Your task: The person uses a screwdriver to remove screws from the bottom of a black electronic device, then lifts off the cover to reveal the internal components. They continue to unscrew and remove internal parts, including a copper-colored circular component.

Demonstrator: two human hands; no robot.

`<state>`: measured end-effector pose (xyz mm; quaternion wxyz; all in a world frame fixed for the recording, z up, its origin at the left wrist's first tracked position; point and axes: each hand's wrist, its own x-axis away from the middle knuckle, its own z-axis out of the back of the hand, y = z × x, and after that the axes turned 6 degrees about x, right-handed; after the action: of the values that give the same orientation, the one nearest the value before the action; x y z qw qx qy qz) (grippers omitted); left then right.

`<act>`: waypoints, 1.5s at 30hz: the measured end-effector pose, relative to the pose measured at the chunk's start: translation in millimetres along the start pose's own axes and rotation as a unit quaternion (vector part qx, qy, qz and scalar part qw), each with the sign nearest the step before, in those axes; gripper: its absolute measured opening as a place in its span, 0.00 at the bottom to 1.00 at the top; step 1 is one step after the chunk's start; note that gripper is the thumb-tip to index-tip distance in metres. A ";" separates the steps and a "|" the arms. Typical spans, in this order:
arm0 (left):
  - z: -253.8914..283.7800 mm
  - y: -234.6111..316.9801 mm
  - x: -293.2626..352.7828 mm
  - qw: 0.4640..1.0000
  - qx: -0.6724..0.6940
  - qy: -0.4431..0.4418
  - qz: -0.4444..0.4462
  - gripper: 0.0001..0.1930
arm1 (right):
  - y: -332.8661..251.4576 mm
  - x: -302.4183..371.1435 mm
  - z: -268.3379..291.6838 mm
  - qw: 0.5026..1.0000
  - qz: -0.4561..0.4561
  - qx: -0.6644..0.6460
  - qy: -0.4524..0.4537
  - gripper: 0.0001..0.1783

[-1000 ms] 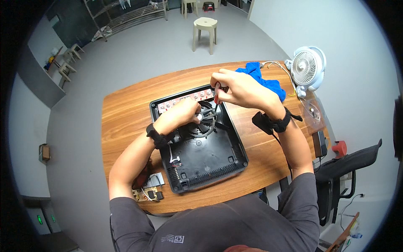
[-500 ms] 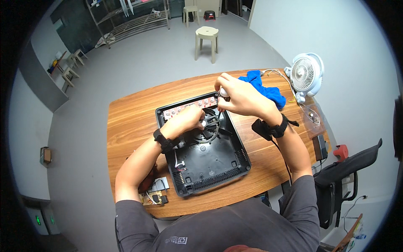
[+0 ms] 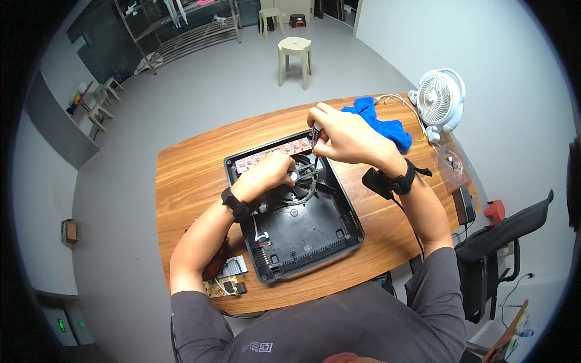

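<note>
A black open plastic housing (image 3: pixel 315 233), like the base of an induction cooker, lies on the wooden table before me. Inside its far half sits a round black fan frame (image 3: pixel 310 192) with spokes. My left hand (image 3: pixel 270 171) reaches in from the left, its fingers closed at the frame beside a small white round part (image 3: pixel 293 176). Above the frame's right side, my right hand (image 3: pixel 345 136) grips a screwdriver (image 3: pixel 316 134), held nearly upright with its shaft pointing down at the frame. The tip is too small to make out. A reddish button board (image 3: pixel 296 146) lines the housing's far edge.
A circuit board (image 3: pixel 221 287) with a grey heat sink (image 3: pixel 233 266) lies by my left forearm. A blue cloth (image 3: pixel 387 130), a white fan (image 3: pixel 439 103) and a black power adapter (image 3: pixel 464 206) are on the right. A black chair (image 3: pixel 496 248) stands beside the table.
The screwdriver's handle has turned slightly in my right hand, and the fingers have shifted around it. My left hand keeps its place on the frame. The whole view has shifted slightly.
</note>
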<state>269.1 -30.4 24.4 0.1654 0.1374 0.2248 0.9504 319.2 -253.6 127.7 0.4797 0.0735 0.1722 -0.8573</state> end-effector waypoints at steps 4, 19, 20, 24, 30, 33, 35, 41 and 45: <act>4.6 6.8 2.7 1.000 -0.004 -0.006 0.001 0.16 | 1.9 -2.7 -7.7 0.999 -0.012 0.012 0.030 0.18; -0.9 -1.4 -3.2 1.000 -0.010 -0.002 -0.014 0.16 | 11.6 -5.0 -19.0 0.996 -0.033 0.048 0.067 0.19; -1.4 -2.2 -4.7 1.000 -0.011 -0.008 -0.014 0.16 | 14.1 -4.4 -22.4 0.997 -0.034 0.021 0.065 0.17; -3.6 -4.7 -4.0 1.000 -0.001 0.000 -0.012 0.16 | 1.5 -2.3 -14.9 0.998 -0.005 -0.016 0.063 0.17; -4.3 -5.1 -2.9 0.999 -0.012 0.013 -0.029 0.16 | -2.5 -3.7 -21.9 0.995 -0.018 0.040 0.087 0.20; -3.2 -5.0 -4.5 1.000 -0.008 0.001 -0.022 0.16 | 3.8 -6.5 -29.9 0.994 -0.019 -0.024 0.106 0.20; -2.3 -5.0 -4.1 1.000 -0.006 -0.002 -0.019 0.16 | 1.8 -5.9 -27.7 0.992 -0.015 -0.020 0.122 0.20; -3.2 -6.0 -3.5 1.000 -0.003 0.001 -0.016 0.16 | -8.5 -5.1 -19.5 0.994 -0.047 0.023 0.100 0.20; -2.3 -3.2 -5.5 1.000 -0.010 0.000 -0.020 0.16 | 5.9 -6.7 -32.2 0.993 -0.049 -0.003 0.106 0.21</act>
<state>274.1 -30.6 19.9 0.1860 0.1313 0.2182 0.9490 326.4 -239.3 98.4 0.4163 0.1534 0.2280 -0.8667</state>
